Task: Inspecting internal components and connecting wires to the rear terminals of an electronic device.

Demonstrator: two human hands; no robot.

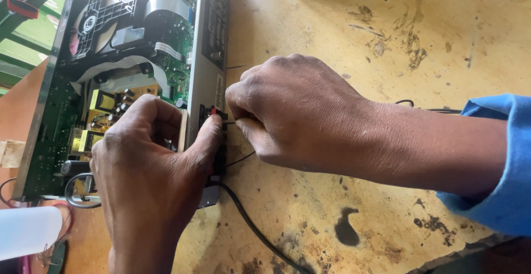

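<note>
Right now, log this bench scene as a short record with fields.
Setting: stained yellow worktable
Main item: opened disc player, cover off, circuit boards exposed
Left hand: grips the player's rear panel, thumb pressed by the red terminal clip
Right hand: pinches a thin wire at that terminal
Cable: thick black cord runs from the panel across the table
Sleeve: blue, right arm
</note>
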